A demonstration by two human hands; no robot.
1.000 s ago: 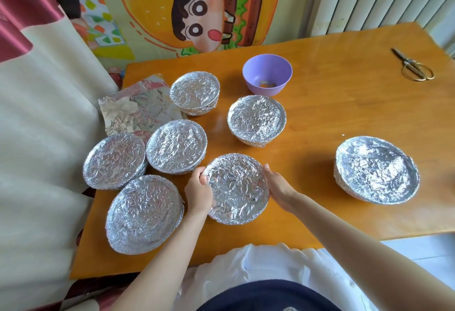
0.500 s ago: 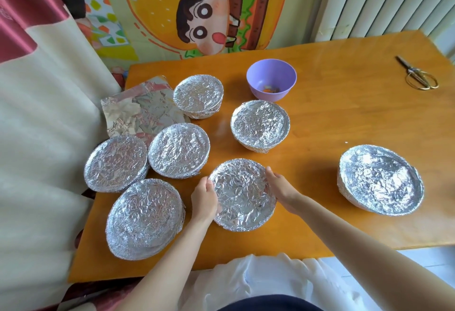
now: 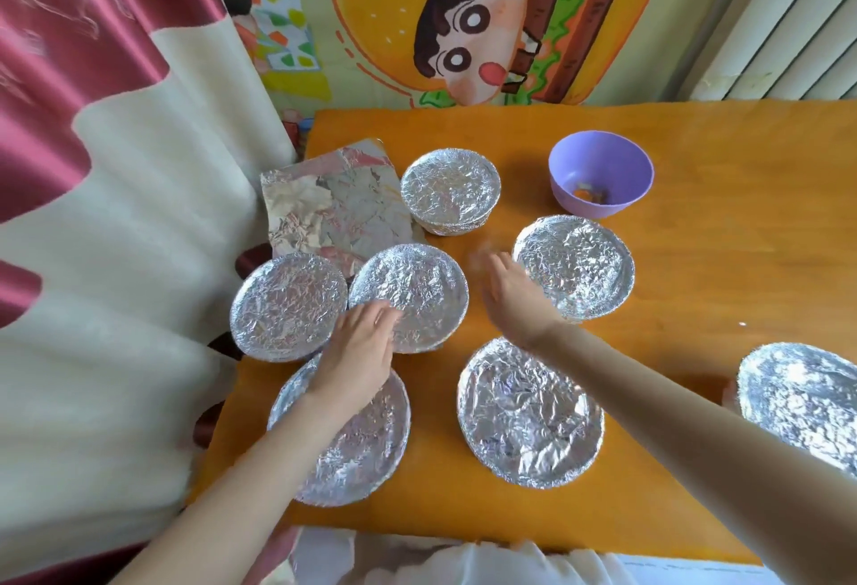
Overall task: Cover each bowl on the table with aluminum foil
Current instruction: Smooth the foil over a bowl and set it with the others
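The left hand (image 3: 357,352) is flat, with its fingers stretched out, and it holds nothing. It hangs over the far edge of the near-left foil bowl (image 3: 352,445). Its fingertips reach the near edge of the middle foil bowl (image 3: 410,292). I cannot tell if they touch the foil.

The right hand (image 3: 508,297) is blurry, but its fingers look stretched out and it holds nothing too. It is over the orange table (image 3: 719,260), between the middle foil bowl and the right foil bowl (image 3: 579,264), just beside that one.

The front foil bowl (image 3: 528,413) sits close to the person, and the right arm goes over its far edge. The left foil bowl (image 3: 287,306) is right up against the middle foil bowl. The back foil bowl (image 3: 450,190) sits further away. The far-right foil bowl (image 3: 802,399) is well apart, at the picture's edge.

All seven have crinkly silver foil on top. The purple bowl (image 3: 600,172) at the back is still uncovered, with something small and orange inside.

A loose foil sheet (image 3: 334,209) lies flat near the table's back left corner, beside the back foil bowl. A red and cream curtain (image 3: 116,167) hangs on the left. A cartoon picture (image 3: 463,42) is on the wall behind.
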